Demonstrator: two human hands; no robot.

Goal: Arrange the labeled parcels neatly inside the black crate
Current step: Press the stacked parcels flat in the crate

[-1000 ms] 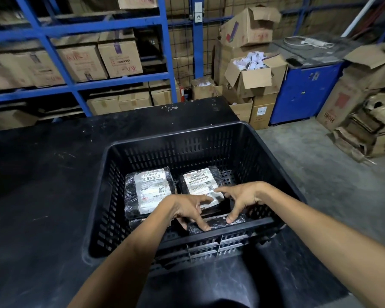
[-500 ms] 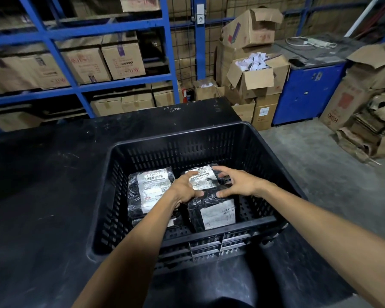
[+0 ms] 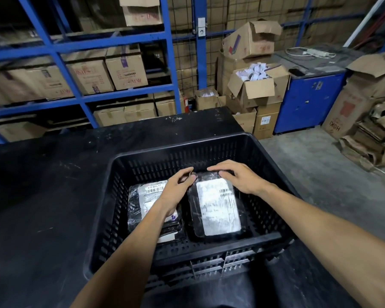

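The black slotted crate [image 3: 213, 143] stands on a black table [image 3: 42, 196]. Inside it two stacks of black-wrapped parcels with white labels lie side by side. The right parcel [image 3: 218, 210] lies flat on top of its stack, label up. My left hand [image 3: 176, 190] rests at its far left corner, partly over the left parcel [image 3: 142, 196]. At the right parcel's far right corner lies my right hand [image 3: 238, 176], fingers spread on the wrap. Both hands press on the parcel rather than clasp it. Lower parcels are mostly hidden.
Blue shelving [image 3: 76, 47] with cardboard boxes runs behind the table. Open cartons [image 3: 258, 85] are piled at the back right, next to a blue cabinet [image 3: 309, 101]. Flattened cardboard [image 3: 369, 134] lies on the concrete floor at the right.
The parcel that my hands took from the crate's near side and stood on edge now lies flat, label up, on the right stack. Both hands have moved to its far end.
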